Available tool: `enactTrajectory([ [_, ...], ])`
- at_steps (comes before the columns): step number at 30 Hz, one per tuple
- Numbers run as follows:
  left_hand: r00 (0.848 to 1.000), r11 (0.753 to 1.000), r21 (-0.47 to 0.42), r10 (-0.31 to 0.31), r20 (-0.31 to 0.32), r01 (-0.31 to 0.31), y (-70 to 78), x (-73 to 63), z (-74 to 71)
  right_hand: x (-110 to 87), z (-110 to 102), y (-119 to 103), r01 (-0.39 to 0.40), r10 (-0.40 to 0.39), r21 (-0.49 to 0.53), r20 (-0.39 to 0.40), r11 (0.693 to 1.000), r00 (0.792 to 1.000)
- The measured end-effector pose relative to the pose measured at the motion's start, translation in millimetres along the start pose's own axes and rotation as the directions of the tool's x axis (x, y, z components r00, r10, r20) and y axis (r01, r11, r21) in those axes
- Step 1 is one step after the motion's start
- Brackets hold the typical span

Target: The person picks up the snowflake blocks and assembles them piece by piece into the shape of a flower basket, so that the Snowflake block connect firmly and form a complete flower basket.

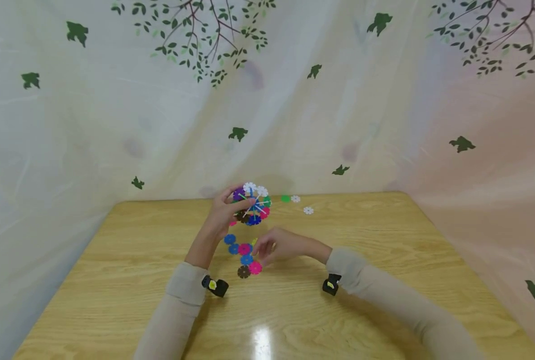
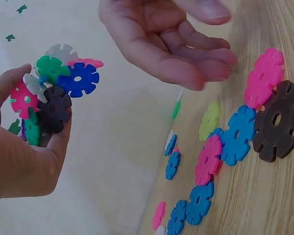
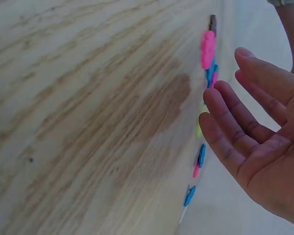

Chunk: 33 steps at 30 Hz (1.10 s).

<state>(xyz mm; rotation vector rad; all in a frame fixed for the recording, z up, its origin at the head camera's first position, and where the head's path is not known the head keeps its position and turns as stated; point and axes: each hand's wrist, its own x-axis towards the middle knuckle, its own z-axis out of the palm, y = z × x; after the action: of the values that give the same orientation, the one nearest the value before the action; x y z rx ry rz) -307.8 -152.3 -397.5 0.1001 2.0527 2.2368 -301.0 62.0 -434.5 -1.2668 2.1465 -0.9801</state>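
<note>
A pale cloth printed with leafy branches and green birds hangs behind a wood-grained table; the left hand grips a rounded cluster of notched plastic discs, its thumb across the near face and its other fingers behind; the right hand has its fingers loosely curved and parted, the palm bare in its wrist view.

The cluster is held up off the table, towards the far edge in the head view; white, purple, green, pink, blue and brown discs make its rim, and pale narrow pieces fan out from its middle; the right fingertips are near a scatter of loose discs, among them a yellow disc, a pink disc and a brown disc, these last two side by side at the near end; blue discs lie farther along; beyond, by the far edge, are a green disc and two white discs; each wrist, just off its rolled pale sleeve, bears a small black camera.
</note>
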Motion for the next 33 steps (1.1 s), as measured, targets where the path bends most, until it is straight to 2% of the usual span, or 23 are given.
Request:
enactTrajectory([
  [6,1.000,1.000,-0.016,-0.004,0.000,0.004,-1.5,0.5,-3.0,8.7,13,-3,-0.006,0.015,-0.147,0.066,0.989,0.998],
  [10,1.000,1.000,-0.015,-0.002,0.005,0.002,-1.5,0.2,-4.5,12.0,17,-6,0.009,0.010,-0.272,0.069,0.962,0.998],
  [12,1.000,1.000,-0.017,-0.003,0.006,0.003,-1.4,-0.1,-5.0,12.0,19,-7,0.011,0.008,-0.295,0.064,0.956,0.998],
  [15,1.000,1.000,-0.019,-0.002,0.004,0.002,-0.4,-1.4,-5.2,11.2,19,-9,-0.006,0.022,-0.267,0.056,0.964,0.998],
  [21,1.000,1.000,-0.009,-0.013,-0.004,0.013,1.0,-2.6,-3.8,2.3,13,-2,-0.055,0.059,-0.111,0.034,0.992,0.998],
  [25,1.000,1.000,0.003,-0.020,-0.012,0.020,0.2,-0.7,-2.7,-7.1,0,7,-0.063,0.062,-0.062,-0.021,0.996,0.998],
  [28,1.000,1.000,0.014,-0.017,-0.007,0.017,-0.2,0.2,-2.9,-12.6,-16,9,-0.074,0.068,-0.051,-0.105,0.996,0.992],
  [31,1.000,1.000,0.016,-0.013,-0.001,0.013,-0.7,1.1,-3.3,-17.0,-33,5,-0.086,0.076,-0.038,-0.226,0.996,0.971],
  [33,1.000,1.000,0.016,-0.007,0.007,0.007,-1.2,1.3,-3.6,-18.9,-45,1,-0.099,0.086,-0.024,-0.316,0.995,0.945],
])
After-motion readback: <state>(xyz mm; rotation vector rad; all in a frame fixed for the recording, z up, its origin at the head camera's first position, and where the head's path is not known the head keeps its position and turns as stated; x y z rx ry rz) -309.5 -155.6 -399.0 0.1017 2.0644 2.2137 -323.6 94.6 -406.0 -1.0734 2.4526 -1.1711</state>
